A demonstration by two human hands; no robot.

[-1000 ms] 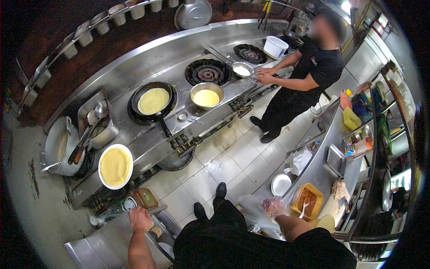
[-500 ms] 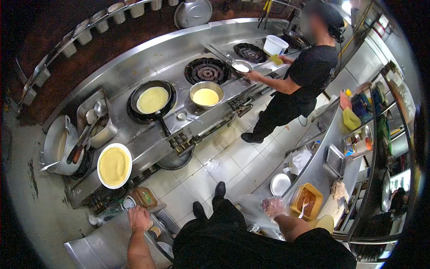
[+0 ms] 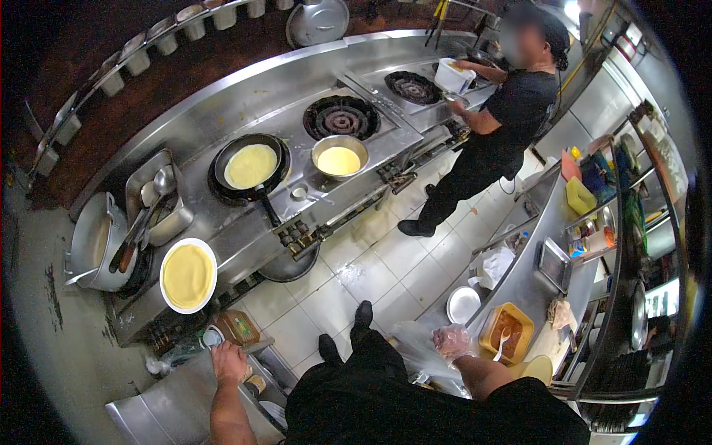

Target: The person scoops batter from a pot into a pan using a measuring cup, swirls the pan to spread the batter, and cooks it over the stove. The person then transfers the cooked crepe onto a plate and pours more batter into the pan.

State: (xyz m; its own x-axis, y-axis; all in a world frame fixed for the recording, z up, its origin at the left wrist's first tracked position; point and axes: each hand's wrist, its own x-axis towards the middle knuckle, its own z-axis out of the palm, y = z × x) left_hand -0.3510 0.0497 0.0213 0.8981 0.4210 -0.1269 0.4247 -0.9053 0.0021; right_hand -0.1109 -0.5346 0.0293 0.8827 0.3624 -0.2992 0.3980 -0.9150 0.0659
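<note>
My left hand [image 3: 230, 361] rests on the edge of a low steel cabinet [image 3: 159, 404], its fingers laid out flat and holding nothing. Clear plastic [image 3: 423, 348] wraps and trails from my right hand [image 3: 452, 343], whose fingers look curled into it. Just right of that hand sits a yellow tub [image 3: 524, 320] of reddish-brown sauce with a white spoon [image 3: 503, 343] in it. Small white plates [image 3: 463, 305] lie above the hand. On the range, a frying pan [image 3: 251, 165] holds a thin yellow crepe, beside a steel bowl [image 3: 340, 156] of yellow batter.
A white plate of stacked crepes [image 3: 188, 276] sits at the range's front left, near a large pot [image 3: 96, 237] and a steel pan of ladles [image 3: 167, 189]. A co-worker [image 3: 512, 111] stands at the far burners beside a white tub [image 3: 454, 76]. Tiled floor [image 3: 348, 274] lies between.
The co-worker's one hand has moved up to the white tub, and the small pan has been drawn back toward the body. My hands have stayed in place.
</note>
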